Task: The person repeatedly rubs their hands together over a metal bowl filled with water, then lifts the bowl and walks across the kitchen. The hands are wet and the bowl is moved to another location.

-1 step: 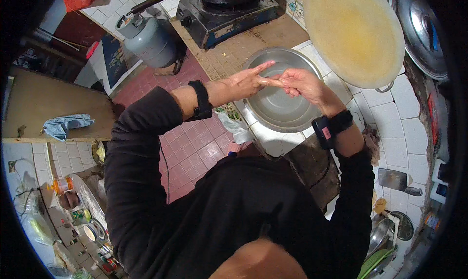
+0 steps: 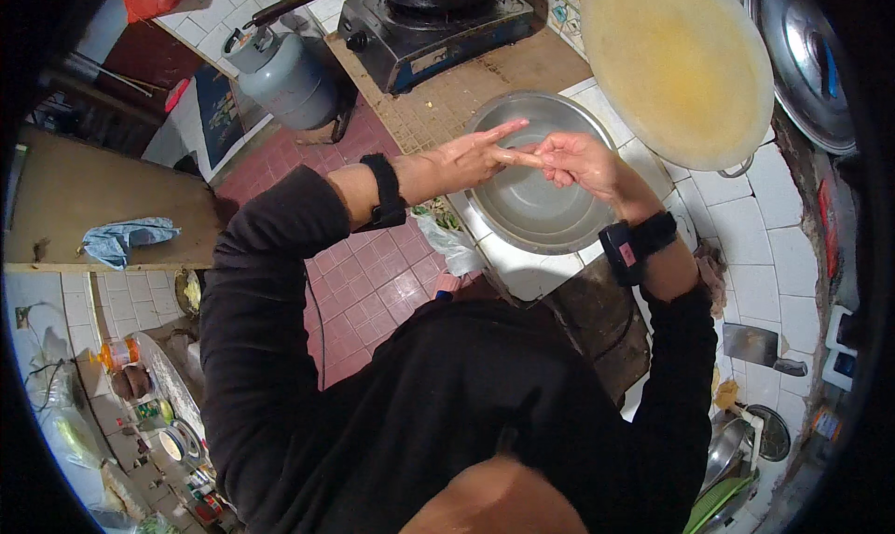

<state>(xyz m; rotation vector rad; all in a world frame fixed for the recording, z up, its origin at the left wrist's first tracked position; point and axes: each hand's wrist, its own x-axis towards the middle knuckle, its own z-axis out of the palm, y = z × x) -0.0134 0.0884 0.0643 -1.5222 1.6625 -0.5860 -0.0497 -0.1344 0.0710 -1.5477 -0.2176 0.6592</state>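
Note:
Over a round metal basin (image 2: 545, 234) on the white-tiled counter, my two hands meet. My left hand (image 2: 469, 161) reaches in from the left, with its fingers stretched out and apart. Closed around one or more fingers of the left hand is my right hand (image 2: 580, 164); its own fingers are curled in a pinch. The skin of both hands looks wet. No tool or other object shows in either hand. Part of the basin's inside is hidden behind the hands, and I cannot tell how much liquid it holds.
Beyond the basin stands a gas stove (image 2: 433, 44) bearing a dark pan, with a grey gas cylinder (image 2: 284, 82) to its left. A large round yellowish board (image 2: 676, 63) and a metal lid (image 2: 802, 68) lean at the right. A cleaver (image 2: 750, 345) is near the right wall.

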